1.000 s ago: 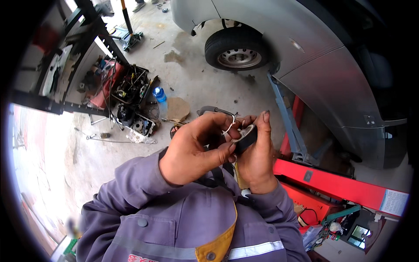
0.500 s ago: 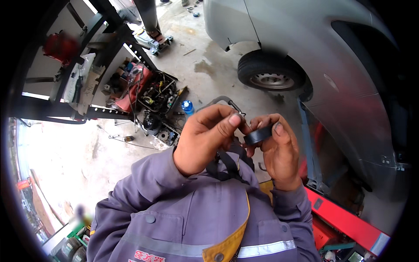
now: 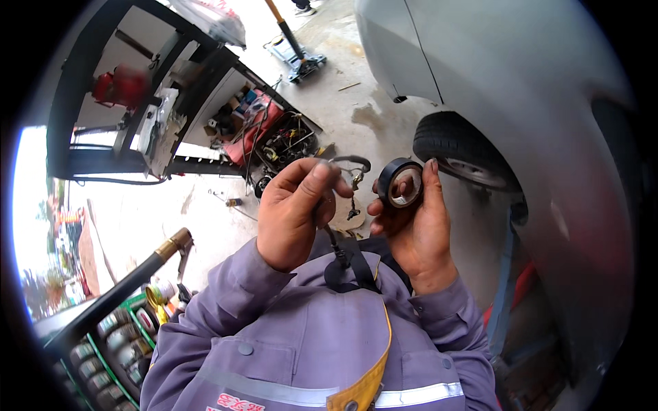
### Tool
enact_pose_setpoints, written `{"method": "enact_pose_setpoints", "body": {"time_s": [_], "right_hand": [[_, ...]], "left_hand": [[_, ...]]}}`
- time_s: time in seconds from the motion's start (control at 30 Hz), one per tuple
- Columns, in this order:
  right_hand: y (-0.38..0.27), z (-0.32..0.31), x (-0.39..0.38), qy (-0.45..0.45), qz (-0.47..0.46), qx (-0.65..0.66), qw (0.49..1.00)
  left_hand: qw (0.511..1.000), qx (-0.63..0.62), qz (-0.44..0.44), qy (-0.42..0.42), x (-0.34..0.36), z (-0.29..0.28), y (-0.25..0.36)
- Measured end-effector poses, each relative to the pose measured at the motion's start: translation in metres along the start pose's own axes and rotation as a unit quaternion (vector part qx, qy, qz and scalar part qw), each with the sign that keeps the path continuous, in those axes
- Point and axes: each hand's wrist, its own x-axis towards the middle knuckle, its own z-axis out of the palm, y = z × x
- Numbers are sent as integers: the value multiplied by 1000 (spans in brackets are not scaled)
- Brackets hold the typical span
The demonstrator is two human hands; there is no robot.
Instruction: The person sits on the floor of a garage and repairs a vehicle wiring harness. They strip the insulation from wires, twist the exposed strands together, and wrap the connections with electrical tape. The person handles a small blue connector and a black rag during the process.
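Observation:
My right hand (image 3: 426,241) grips a roll of black electrical tape (image 3: 389,181) between thumb and fingers, its hollow core turned partly toward me. To its left, my left hand (image 3: 293,212) is closed with the thumb over the curled fingers, pinching a dark cable (image 3: 356,160). The cable loops out beyond the fingertips, and a small connector end (image 3: 354,211) dangles between the hands. Another stretch of dark cable (image 3: 332,241) hangs below my left hand, close to my chest. The two hands are apart, and no tape strand can be made out between them.
At the right, a silver car (image 3: 548,130) shows its front tyre (image 3: 456,140). A black metal rack (image 3: 226,65) stands at upper left, with a bin of parts (image 3: 288,140) beside it. Beyond is a floor jack (image 3: 298,60). Several cans (image 3: 123,339) fill a rack at lower left.
My hands have separated; they were together at the tape roll. The roll has turned to show its core, and the cable now shows clearly at my left hand. The whole view has shifted.

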Motion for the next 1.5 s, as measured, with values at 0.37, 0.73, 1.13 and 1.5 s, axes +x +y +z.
{"method": "enact_pose_setpoints", "body": {"time_s": [0.37,0.73,1.13,1.5], "right_hand": [[-91,19,61,-106,-43,-189,975],[-155,84,240,-163,-52,-112,979],[-205,242,559,49,-364,-305,879],[-325,374,744,-53,-532,-606,589]], "left_hand": [[990,64,80,100,94,33,51],[994,9,101,38,297,18,130],[979,81,176,-62,595,-35,252],[988,-76,114,-76,792,-54,363]]}}
